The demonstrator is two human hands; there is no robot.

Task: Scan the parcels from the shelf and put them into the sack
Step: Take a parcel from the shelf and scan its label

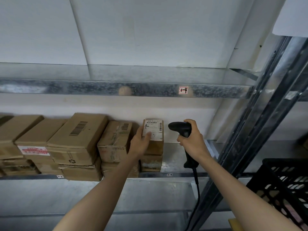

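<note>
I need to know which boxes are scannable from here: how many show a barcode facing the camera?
3. The small parcel under the left hand, the taped box beside it, and the tilted carton further left. Other boxes may hide theirs.

Label print on the parcel (153,130) too small to read; left boxes (10,130) cut off

- galvanised metal shelf beam (100,88) spans the view, carrying a small handwritten tag (183,90) at 1 o'clock
- pale wall (116,105) behind
- grey steel upright (273,100) at 3 o'clock
- black plastic crate (286,185) at 4 o'clock
</note>
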